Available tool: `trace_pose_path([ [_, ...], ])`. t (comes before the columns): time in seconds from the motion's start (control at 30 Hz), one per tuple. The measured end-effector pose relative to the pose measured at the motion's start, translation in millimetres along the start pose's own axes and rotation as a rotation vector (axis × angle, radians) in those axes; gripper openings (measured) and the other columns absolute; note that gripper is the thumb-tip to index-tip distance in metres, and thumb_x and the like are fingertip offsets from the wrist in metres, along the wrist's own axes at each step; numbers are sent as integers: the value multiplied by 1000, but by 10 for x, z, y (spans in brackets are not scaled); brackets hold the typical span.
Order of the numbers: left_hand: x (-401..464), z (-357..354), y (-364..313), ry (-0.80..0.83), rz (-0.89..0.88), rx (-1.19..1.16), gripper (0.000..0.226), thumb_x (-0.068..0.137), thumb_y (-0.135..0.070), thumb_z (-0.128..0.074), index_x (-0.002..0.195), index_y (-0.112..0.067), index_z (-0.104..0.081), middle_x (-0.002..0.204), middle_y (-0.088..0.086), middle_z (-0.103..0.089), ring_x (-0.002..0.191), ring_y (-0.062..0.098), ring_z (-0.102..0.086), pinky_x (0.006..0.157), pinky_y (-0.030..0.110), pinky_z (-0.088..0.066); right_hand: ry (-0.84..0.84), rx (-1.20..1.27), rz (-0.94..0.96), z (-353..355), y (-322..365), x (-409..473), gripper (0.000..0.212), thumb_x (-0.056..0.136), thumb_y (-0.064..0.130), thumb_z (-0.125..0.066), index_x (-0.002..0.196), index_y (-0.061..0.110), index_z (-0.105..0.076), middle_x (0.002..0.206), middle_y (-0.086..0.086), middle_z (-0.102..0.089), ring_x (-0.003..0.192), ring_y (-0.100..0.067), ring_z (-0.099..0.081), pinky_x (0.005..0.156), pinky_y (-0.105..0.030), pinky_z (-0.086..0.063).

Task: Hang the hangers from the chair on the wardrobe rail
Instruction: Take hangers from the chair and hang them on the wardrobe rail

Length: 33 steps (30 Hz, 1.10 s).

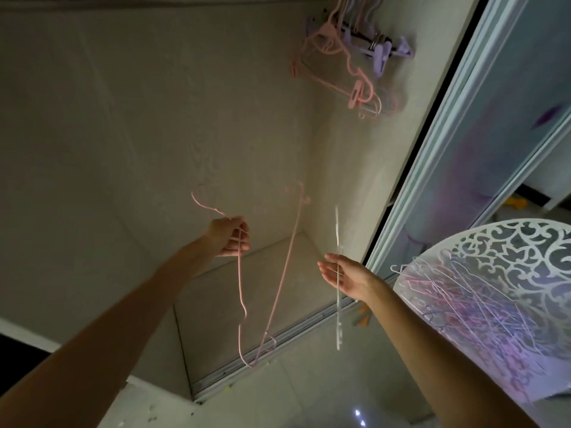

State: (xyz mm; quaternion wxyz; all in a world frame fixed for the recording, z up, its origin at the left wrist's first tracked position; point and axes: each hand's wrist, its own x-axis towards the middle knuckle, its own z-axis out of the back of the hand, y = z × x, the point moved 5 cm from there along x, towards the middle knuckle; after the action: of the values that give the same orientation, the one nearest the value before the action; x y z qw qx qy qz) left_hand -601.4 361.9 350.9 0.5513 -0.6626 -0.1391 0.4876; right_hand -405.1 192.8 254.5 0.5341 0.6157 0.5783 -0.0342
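Note:
My left hand (233, 236) grips a thin pink hanger (279, 288) near its hook, inside the open wardrobe. The hanger hangs down tilted, its far end near the wardrobe's bottom track. My right hand (346, 274) holds a white hanger (338, 307) seen edge-on, upright, with fingers mostly extended around it. Several pink and purple hangers (349, 57) hang on the rail at the top of the wardrobe; the rail itself is cut off by the frame's edge. A pile of white, pink and purple hangers (469, 307) lies on the white chair (513, 242) at the right.
The wardrobe's floor (262, 273) and back wall are bare. A sliding door (457, 143) stands at the right, with its floor track (278, 341) below. An orange object (363, 316) lies on the tiled floor near the track.

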Motion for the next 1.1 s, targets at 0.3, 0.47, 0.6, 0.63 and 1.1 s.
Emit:
trace_pose_path([
  [0.3, 69, 67, -538, 93, 17, 2, 12, 93, -20, -54, 83, -14, -59, 55, -8, -70, 48, 5, -67, 46, 18, -54, 73, -733, 331, -389, 956, -628, 19, 99, 21, -44, 98, 11, -60, 69, -7, -68, 57, -14, -65, 61, -23, -56],
  [0.47, 250, 2, -1027, 68, -82, -5, 14, 94, -12, -51, 83, -10, -60, 73, -1, -70, 49, 5, -67, 61, 25, -55, -7, -905, 504, -715, 1670, -827, 22, 100, 19, -40, 99, 9, -58, 61, -8, -52, 33, -5, -43, 42, -15, -36],
  [0.6, 428, -29, -1475, -13, -173, -82, 13, 95, -7, -50, 84, -10, -56, 64, -3, -68, 43, 5, -65, 62, 27, -53, -76, -1066, 631, -1030, 2188, -775, 25, 101, 16, -35, 100, 10, -59, 56, -4, -44, 35, -6, -35, 37, -15, -25],
  [0.63, 462, -36, -1599, -25, -193, -91, 14, 95, -5, -49, 84, -10, -56, 61, -4, -68, 42, 5, -64, 59, 26, -53, -96, -1080, 663, -1113, 2328, -756, 24, 100, 15, -35, 99, 11, -59, 56, -4, -44, 39, -8, -36, 37, -15, -25],
  [1.1, 911, -282, -2722, -50, -346, -90, 24, 94, 1, -45, 76, -14, -51, 54, -6, -65, 34, 1, -59, 63, 23, -41, -214, -1220, 1076, -2048, 3691, -152, 28, 96, 12, -37, 100, 18, -64, 87, 0, -58, 74, -17, -55, 60, -23, -41],
])
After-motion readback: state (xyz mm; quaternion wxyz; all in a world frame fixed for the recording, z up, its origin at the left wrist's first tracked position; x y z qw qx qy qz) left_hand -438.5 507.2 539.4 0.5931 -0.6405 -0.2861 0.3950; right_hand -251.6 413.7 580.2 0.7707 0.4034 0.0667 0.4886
